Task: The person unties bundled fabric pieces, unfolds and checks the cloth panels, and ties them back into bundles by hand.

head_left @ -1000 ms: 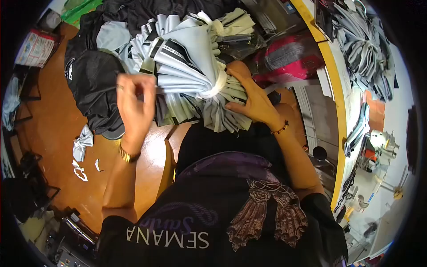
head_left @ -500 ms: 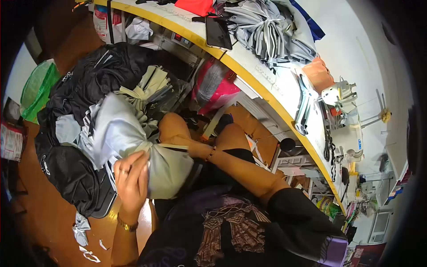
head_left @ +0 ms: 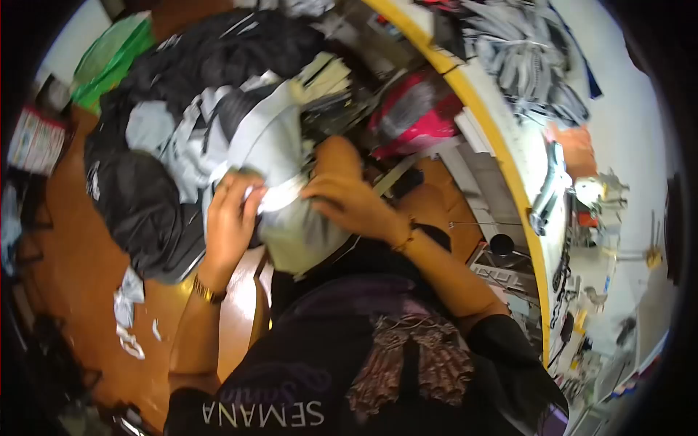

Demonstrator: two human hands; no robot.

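Note:
Across my lap lies a bundle of light grey and pale cream fabric (head_left: 269, 134), gathered in at its middle by a whitish band. My left hand (head_left: 234, 207), with a gold watch at the wrist, is closed on the band's left end, thumb and fingers pinched together. Opposite it, my right hand (head_left: 349, 205) has its fingertips closed on the right side of the same band. Motion blur hides exactly how the band passes through my fingers. More grey cloth (head_left: 151, 127) lies in the pile beyond the bundle.
A large heap of black garments (head_left: 138, 203) lies on the left, beside a green bag (head_left: 113, 58). A yellow-edged worktable (head_left: 502, 134) runs along the right, carrying tied grey fabric (head_left: 527, 62). Below it sits a pink bag (head_left: 414, 116). Scraps (head_left: 129, 294) lie on the floor.
My right hand has come up from the far side of the bundle to its middle band, near my left hand. The view has shifted, and the upper fabric has flopped over.

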